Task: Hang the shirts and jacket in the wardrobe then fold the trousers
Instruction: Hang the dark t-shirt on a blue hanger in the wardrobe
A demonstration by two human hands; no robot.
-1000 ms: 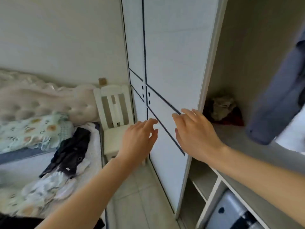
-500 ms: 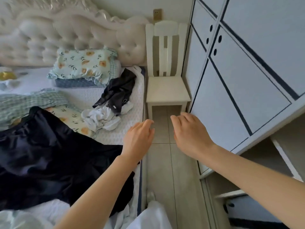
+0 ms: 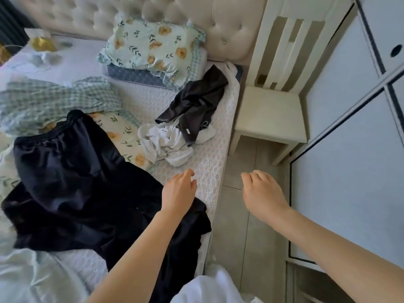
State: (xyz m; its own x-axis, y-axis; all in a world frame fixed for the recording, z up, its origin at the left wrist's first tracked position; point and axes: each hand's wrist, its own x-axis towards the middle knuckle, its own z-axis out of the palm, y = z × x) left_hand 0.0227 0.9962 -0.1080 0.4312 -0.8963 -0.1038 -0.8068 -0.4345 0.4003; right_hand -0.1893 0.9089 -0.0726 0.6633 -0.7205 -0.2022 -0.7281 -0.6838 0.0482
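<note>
Surface: white quilted bed (image 3: 207,169), clothes strewn on it.
Garment: black silky elastic-waisted trousers (image 3: 76,182), spread across the bed's near side.
Left: left hand (image 3: 178,191) relaxed, empty, above the trousers' edge.
Right: right hand (image 3: 262,193) loosely curled, empty, over the tiled floor (image 3: 236,226).

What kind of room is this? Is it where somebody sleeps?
Most likely a bedroom. There is a bed with a padded headboard and a flowery pillow, clothes lie loose on it, and a white wardrobe stands close by.
</note>
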